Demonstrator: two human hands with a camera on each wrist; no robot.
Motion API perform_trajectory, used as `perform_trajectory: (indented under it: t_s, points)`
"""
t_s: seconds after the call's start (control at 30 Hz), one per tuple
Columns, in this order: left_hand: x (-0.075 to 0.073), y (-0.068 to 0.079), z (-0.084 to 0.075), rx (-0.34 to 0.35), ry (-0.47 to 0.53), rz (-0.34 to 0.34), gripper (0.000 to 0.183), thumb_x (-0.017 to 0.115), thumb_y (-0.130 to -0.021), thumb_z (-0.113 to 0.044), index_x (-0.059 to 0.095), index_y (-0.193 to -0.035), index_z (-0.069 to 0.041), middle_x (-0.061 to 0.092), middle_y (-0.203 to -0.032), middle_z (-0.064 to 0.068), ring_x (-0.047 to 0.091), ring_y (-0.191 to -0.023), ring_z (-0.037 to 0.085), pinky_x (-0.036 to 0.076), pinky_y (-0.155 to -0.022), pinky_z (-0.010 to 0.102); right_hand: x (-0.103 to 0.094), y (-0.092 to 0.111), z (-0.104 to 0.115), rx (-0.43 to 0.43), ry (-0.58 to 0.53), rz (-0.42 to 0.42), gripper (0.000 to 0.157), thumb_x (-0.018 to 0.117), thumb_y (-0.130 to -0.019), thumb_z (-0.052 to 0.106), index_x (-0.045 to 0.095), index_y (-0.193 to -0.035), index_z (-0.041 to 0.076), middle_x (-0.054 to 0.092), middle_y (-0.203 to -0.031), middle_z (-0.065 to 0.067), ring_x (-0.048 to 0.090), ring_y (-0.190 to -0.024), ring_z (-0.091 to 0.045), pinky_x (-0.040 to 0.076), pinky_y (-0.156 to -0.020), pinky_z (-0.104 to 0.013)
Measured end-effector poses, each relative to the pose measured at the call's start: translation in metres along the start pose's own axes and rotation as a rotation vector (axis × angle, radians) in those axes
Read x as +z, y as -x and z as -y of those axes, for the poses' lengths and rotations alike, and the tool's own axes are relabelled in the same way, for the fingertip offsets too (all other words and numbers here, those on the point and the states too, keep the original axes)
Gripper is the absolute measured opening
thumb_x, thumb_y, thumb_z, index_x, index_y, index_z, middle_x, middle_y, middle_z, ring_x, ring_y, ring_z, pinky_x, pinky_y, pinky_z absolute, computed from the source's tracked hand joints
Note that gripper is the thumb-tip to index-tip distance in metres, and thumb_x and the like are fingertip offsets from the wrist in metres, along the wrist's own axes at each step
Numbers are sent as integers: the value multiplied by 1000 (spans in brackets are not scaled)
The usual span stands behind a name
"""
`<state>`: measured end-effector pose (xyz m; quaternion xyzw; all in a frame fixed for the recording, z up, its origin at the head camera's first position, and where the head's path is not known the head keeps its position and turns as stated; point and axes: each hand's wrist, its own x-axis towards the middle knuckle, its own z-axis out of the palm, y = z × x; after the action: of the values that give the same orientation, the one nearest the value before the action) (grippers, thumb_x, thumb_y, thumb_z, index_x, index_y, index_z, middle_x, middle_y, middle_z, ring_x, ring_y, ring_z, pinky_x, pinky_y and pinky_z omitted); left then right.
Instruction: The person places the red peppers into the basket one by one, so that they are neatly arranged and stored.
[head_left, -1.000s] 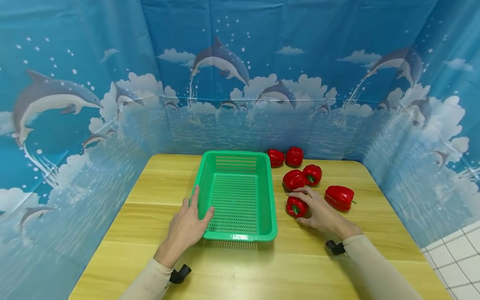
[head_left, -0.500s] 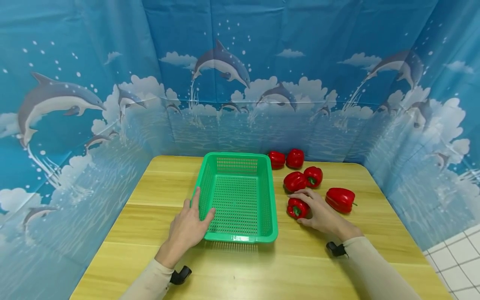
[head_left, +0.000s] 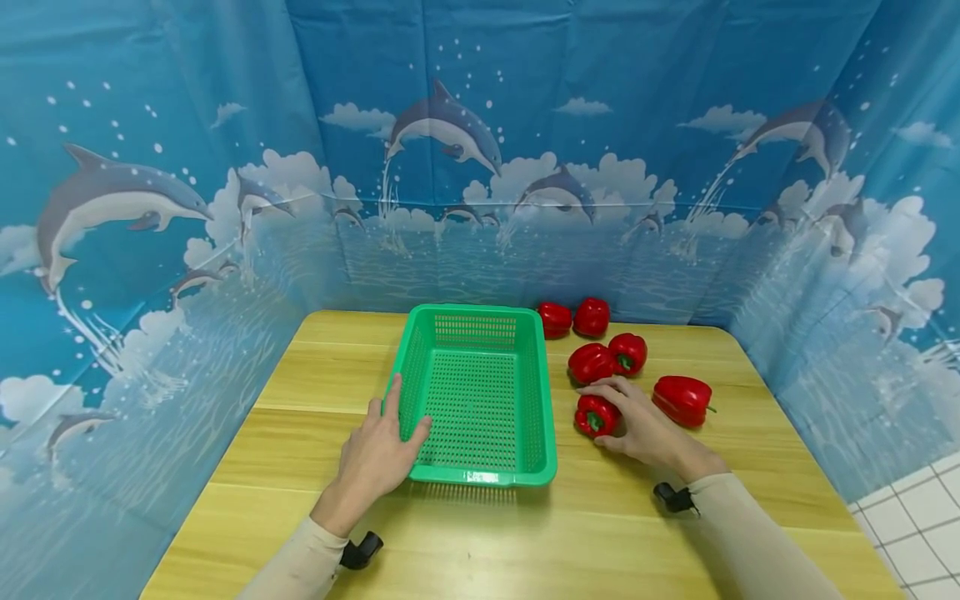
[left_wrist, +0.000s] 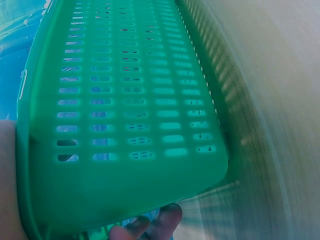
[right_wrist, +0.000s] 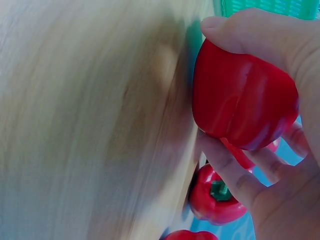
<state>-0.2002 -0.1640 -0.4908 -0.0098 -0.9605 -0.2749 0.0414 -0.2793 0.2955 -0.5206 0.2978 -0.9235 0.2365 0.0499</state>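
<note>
Just right of the green basket (head_left: pixel 551 450), my right hand (head_left: pixel 651 429) grips a red bell pepper (head_left: pixel 592 417) with its green stem end toward me. The right wrist view shows the thumb on one side of that pepper (right_wrist: pixel 240 95) and the fingers (right_wrist: pixel 230 165) curved along the other, close over the wood. My left hand (head_left: pixel 378 454) holds the basket's near left corner. Its thumb reaches over the rim, and fingertips (left_wrist: pixel 167 220) show past the slotted wall (left_wrist: pixel 115 185) in the left wrist view.
Two bell peppers (head_left: pixel 592 317) lie at the table's back edge. Two more (head_left: pixel 591 363) sit together behind my right hand, and another pepper (head_left: pixel 682 401) lies to its right. A blue dolphin-print curtain (head_left: pixel 480 250) surrounds the wooden table (head_left: pixel 330 358) at the back and sides.
The view has tipped slightly, so everything sits a little lower in the picture. Both hands keep the same places on the basket and the bell pepper.
</note>
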Motion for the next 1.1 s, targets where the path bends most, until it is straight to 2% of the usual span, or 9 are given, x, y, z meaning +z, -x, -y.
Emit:
perform_trajectory:
  t_s: [0.27, 0.5, 0.8, 0.97, 1.1]
  points:
    - [0, 0, 0, 9, -10, -5, 98, 63, -117, -60, 13, -190, -18, 58, -159, 37, 50, -51, 22, 41, -45, 32, -6, 0, 7, -14, 16, -30, 85, 107, -85, 12, 67, -159, 16, 61, -159, -11, 62, -145, -39, 63, -113, -66]
    - [0, 0, 1, 20, -4, -26, 97, 64, -116, -59, 16, -189, -15, 61, -153, 36, 48, -50, 21, 40, -43, 31, -15, -4, 14, -55, 29, -61, 86, 108, -84, 14, 66, -159, 24, 62, -160, -8, 63, -146, -35, 63, -115, -64]
    - [0, 0, 0, 11, -6, -14, 97, 62, -116, -61, 16, -190, -17, 63, -149, 35, 47, -52, 21, 40, -44, 31, -24, -7, 23, -72, 30, -86, 86, 107, -86, 16, 65, -160, 24, 63, -159, -7, 65, -145, -32, 65, -111, -61]
    - [1, 0, -1, 15, -2, -27, 97, 63, -116, -61, 17, -189, -17, 64, -148, 35, 47, -50, 20, 40, -43, 31, -30, -9, 29, -98, 38, -121, 85, 108, -85, 16, 65, -159, 18, 64, -156, -6, 67, -138, -26, 69, -106, -56]
    - [1, 1, -1, 18, 2, -30, 97, 62, -116, -61, 17, -189, -16, 63, -150, 35, 47, -50, 20, 40, -43, 31, -35, -12, 34, -110, 32, -141, 86, 107, -85, 15, 65, -159, 15, 64, -156, -6, 69, -135, -25, 70, -103, -55]
